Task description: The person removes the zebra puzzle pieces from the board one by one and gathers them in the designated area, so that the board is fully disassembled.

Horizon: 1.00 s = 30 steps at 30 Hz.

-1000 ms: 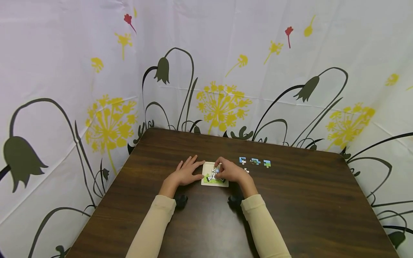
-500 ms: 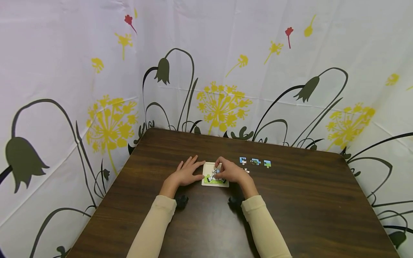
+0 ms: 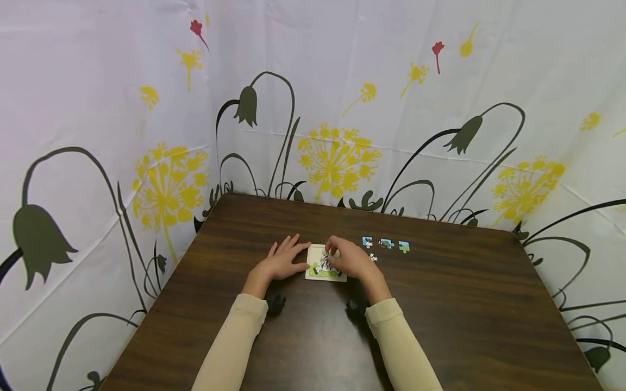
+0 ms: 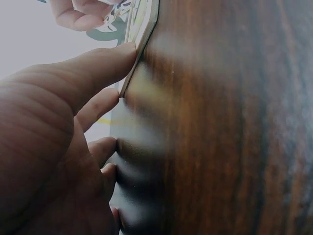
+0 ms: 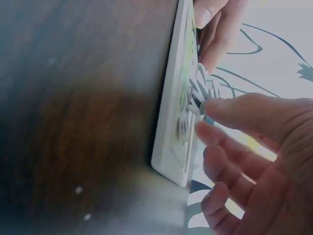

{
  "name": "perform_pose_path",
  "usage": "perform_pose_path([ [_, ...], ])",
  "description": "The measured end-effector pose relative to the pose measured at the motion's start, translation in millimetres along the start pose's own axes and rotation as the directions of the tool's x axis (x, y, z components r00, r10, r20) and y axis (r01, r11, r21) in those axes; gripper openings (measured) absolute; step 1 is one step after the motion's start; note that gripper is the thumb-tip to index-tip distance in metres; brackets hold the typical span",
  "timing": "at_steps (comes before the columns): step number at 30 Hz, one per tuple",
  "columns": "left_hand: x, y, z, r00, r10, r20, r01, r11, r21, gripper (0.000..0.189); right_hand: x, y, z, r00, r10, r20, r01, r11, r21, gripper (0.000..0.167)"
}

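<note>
A small wooden puzzle tray with a zebra and green grass on it lies flat on the table between the hands. Thumb and forefinger of my left hand touch the tray's left edge; its fingers are spread and fairly straight. Over the tray, my right hand pinches a puzzle piece with black and white stripes and a bit of blue. In the right wrist view this piece stands tilted, close above the tray's surface; whether it touches cannot be told. The right hand covers the tray's upper right part in the head view.
To the right of the tray, loose puzzle pieces lie on the brown table: a blue one, a blue and green one, a green one and a whitish one. A flower-printed curtain hangs behind.
The piece in my right hand has turned and tilted up, so more of the striped zebra shows on the tray. My left hand has stayed at the tray's edge.
</note>
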<state>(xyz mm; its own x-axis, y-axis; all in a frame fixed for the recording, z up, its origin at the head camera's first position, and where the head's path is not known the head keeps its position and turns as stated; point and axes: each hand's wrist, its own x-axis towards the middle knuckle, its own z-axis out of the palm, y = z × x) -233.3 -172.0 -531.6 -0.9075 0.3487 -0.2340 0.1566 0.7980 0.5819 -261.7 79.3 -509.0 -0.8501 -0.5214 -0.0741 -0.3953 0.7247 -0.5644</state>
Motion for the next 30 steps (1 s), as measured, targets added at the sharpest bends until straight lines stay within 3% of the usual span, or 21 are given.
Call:
perform_pose_path([
  [9, 6.4, -7.5, 2.1, 1.000, -0.008, -0.003, 0.008, 1.000, 0.011, 0.073, -3.9, 1, 0, 0.999, -0.025, -0.037, 0.027, 0.998, 0.048, 0.014],
  [14, 8.9, -12.4, 4.7, 1.000, -0.009, -0.008, 0.009, 1.000, 0.011, 0.074, -4.4, 2, 2, 0.998, -0.027, -0.048, 0.028, 0.999, 0.023, 0.018],
  [22, 5.7, -9.2, 4.2, 1.000, 0.006, -0.003, -0.006, 1.000, -0.003, 0.074, -6.0, 3, 4, 0.997, -0.029, -0.077, 0.026, 0.999, -0.038, 0.019],
  [30, 6.7, -9.2, 4.8, 1.000, 0.000, 0.001, 0.000, 1.000, -0.006, 0.074, -8.2, 3, 5, 0.996, -0.022, -0.088, 0.022, 1.000, -0.005, 0.020],
])
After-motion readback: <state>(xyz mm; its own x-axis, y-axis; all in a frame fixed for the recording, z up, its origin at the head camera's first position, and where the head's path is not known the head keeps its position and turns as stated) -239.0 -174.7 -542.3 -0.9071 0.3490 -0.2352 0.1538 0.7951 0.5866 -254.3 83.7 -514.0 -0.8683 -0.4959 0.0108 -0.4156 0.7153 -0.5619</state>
